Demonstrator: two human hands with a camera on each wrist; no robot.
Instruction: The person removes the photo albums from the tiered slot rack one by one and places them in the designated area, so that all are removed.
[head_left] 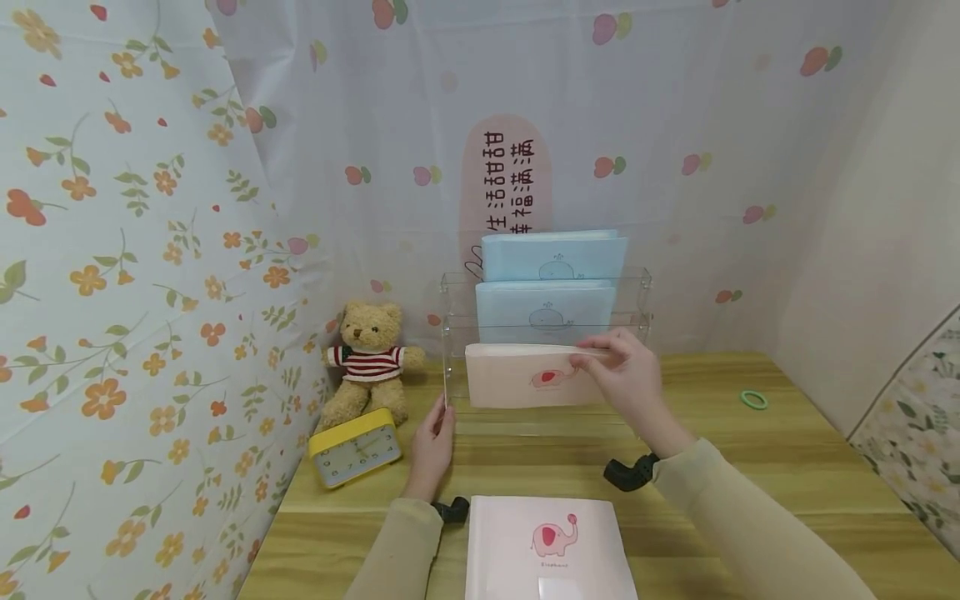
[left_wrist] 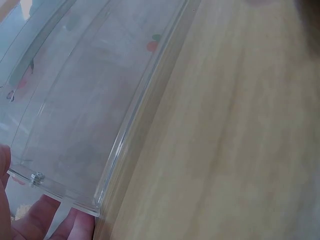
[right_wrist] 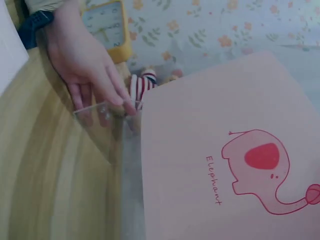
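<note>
A pink booklet (head_left: 510, 379) with an elephant drawing is pinched at its top right edge by my right hand (head_left: 628, 375). It stands upright at the front of a clear acrylic rack (head_left: 637, 321), below two light blue whale booklets. In the right wrist view the pink cover (right_wrist: 190, 125) fills much of the picture, with the word "Elephant" on it. My left hand (head_left: 433, 442) holds the rack's lower left side panel. The left wrist view has the fingers (left_wrist: 37, 217) behind the clear panel (left_wrist: 65, 197), near a small metal screw.
A second pink elephant booklet (head_left: 510, 542) lies on the wooden table in front of the rack. To the left are a teddy bear (head_left: 371, 362) in a striped top and a yellow clock (head_left: 356, 447). A green ring (head_left: 753, 400) lies at the right.
</note>
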